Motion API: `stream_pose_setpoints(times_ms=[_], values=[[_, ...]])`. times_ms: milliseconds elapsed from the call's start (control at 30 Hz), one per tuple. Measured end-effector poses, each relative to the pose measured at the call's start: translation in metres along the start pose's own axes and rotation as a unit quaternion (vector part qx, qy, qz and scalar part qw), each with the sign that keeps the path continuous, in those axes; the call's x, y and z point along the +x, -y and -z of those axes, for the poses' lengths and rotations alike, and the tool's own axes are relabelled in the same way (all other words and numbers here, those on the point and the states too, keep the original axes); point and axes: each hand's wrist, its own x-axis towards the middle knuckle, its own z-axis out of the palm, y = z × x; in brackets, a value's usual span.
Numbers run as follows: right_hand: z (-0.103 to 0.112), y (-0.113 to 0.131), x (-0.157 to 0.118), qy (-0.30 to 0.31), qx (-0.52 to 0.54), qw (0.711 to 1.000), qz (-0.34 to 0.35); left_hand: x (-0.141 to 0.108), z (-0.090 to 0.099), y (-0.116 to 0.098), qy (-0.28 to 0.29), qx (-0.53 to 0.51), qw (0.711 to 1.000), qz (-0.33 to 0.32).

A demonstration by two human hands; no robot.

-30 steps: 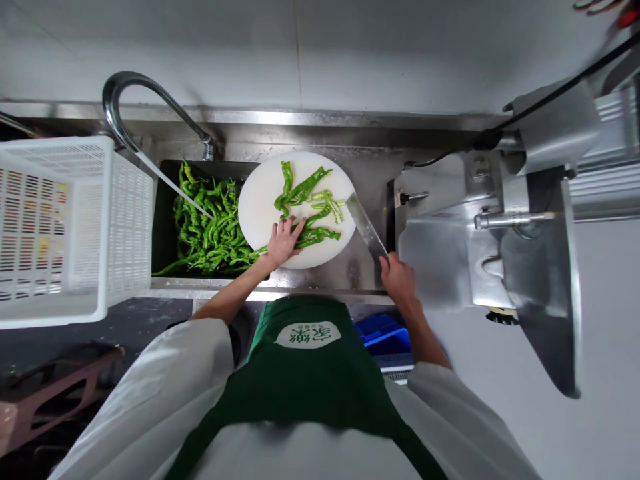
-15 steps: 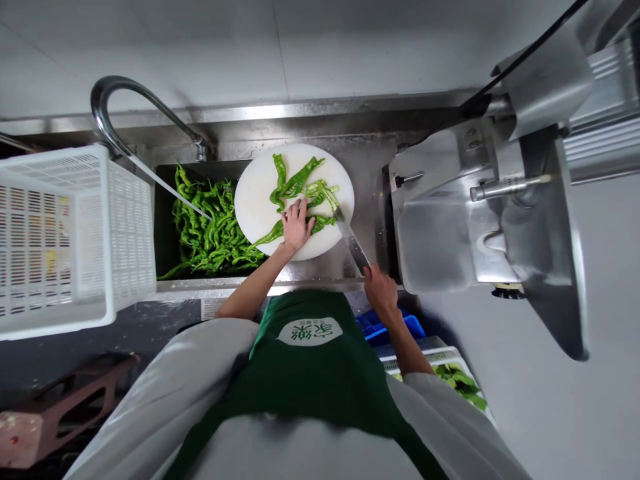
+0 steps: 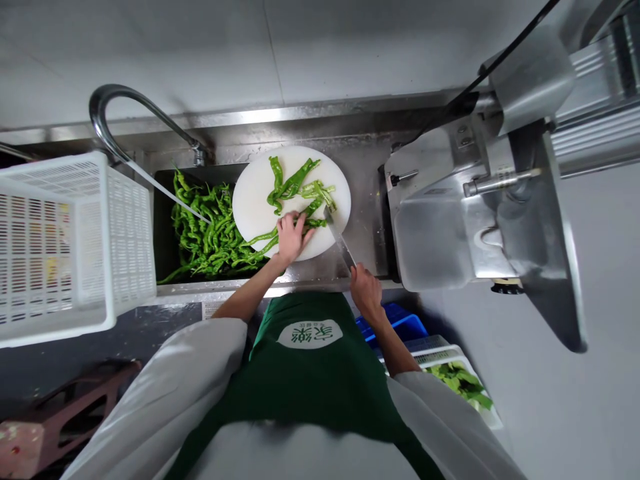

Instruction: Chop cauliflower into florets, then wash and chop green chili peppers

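Note:
On a round white cutting board, my left hand presses down on long green peppers, its fingers curled over them. My right hand grips the handle of a kitchen knife. The blade's tip is at the right ends of the held peppers, beside cut stem ends. Beyond my left hand lie a few loose green peppers on the board. A large pile of whole green peppers fills much of the sink to the left, partly covered by the board's edge.
A faucet arches over the sink, its hose hanging into the peppers. A white plastic crate stands at the left. To the right is a metal slicing machine. Below the counter sit a blue bin and a crate of leafy greens.
The knife and my right hand have shifted left, the tip moving in along the peppers' ends. My left hand has drawn slightly left and nearer me, with the held peppers shifting left too.

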Motion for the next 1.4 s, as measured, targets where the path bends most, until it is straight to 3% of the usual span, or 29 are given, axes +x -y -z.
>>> stream_pose_setpoints(times_ms=[100, 200, 267, 367, 433, 500, 567, 633, 733, 833, 967, 1067, 1267, 1400], values=[[-0.001, 0.002, 0.004, 0.0, 0.005, 1.0, 0.005, -0.028, -0.019, -0.003, 0.043, 0.014, 0.999, -0.022], [-0.002, -0.001, 0.008, 0.006, 0.004, 1.0, -0.001, -0.038, -0.027, -0.009, 0.072, -0.019, 0.995, -0.063], [-0.002, -0.003, 0.01, 0.01, 0.002, 1.0, -0.001, -0.035, -0.016, -0.015, 0.073, -0.059, 0.99, -0.106], [-0.002, -0.006, 0.012, 0.013, 0.002, 1.0, 0.001, -0.012, 0.019, -0.019, 0.033, -0.106, 0.984, -0.141], [-0.002, -0.006, 0.012, 0.016, 0.002, 1.0, 0.001, 0.015, 0.041, -0.013, 0.0, -0.089, 0.988, -0.123], [-0.002, -0.007, 0.013, 0.02, 0.003, 1.0, 0.003, 0.045, 0.051, -0.005, 0.0, -0.043, 0.995, -0.086], [-0.001, -0.008, 0.012, 0.023, 0.005, 1.0, 0.004, 0.067, 0.045, 0.002, 0.043, 0.0, 0.998, -0.047], [-0.001, -0.008, 0.012, 0.021, 0.007, 1.0, 0.002, 0.071, 0.028, 0.003, 0.076, 0.034, 0.996, -0.022], [-0.001, -0.005, 0.013, 0.012, 0.012, 1.0, 0.004, 0.049, -0.003, -0.005, 0.044, 0.076, 0.996, -0.008], [-0.004, 0.005, 0.014, 0.001, 0.014, 1.0, 0.004, 0.023, -0.021, -0.013, 0.011, 0.092, 0.996, -0.01], [-0.008, 0.015, 0.014, 0.01, 0.009, 1.0, 0.028, 0.023, -0.025, -0.016, 0.009, 0.098, 0.995, -0.006], [-0.007, 0.008, 0.011, 0.008, -0.001, 0.999, 0.036, 0.031, -0.024, -0.013, 0.005, 0.089, 0.996, 0.015], [-0.006, -0.012, 0.009, -0.006, -0.03, 0.999, 0.029, 0.009, -0.026, -0.006, 0.049, 0.073, 0.994, -0.07], [-0.009, 0.001, 0.009, 0.013, -0.04, 0.997, 0.067, 0.012, -0.028, -0.015, 0.052, 0.065, 0.995, -0.047]])
